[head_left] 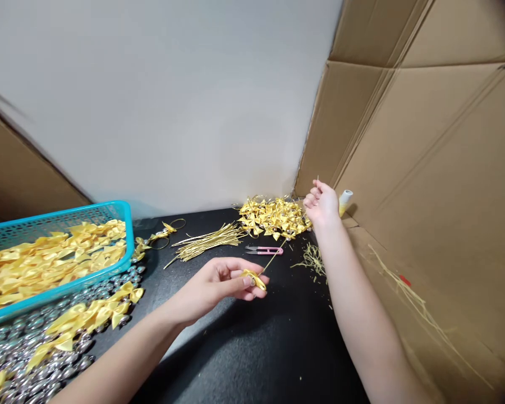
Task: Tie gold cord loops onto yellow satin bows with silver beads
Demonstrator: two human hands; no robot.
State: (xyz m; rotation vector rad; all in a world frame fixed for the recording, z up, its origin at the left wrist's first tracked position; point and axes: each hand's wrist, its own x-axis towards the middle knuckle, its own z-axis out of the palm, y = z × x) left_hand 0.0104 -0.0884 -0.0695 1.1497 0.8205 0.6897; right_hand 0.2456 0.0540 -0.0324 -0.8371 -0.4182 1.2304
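Observation:
My left hand (231,280) pinches a yellow satin bow (255,279) with a small silver bead at its middle, over the black table. A thin gold cord (273,257) runs from the bow up toward the right. My right hand (321,203) is raised farther back with its fingers closed, and a thin tip of cord sticks up above them. The stretch of cord between pile and right hand is hard to make out. Pink thread snips (267,250) lie behind the bow, beside a bundle of gold cords (210,242).
A turquoise basket (128,230) of yellow bows stands left, with silver beads (37,365) and loose bows before it. A pile of beaded bows (273,216) lies at the back. Cord scraps (313,259) and a white-and-yellow tube (345,199) are right, by cardboard walls (446,168).

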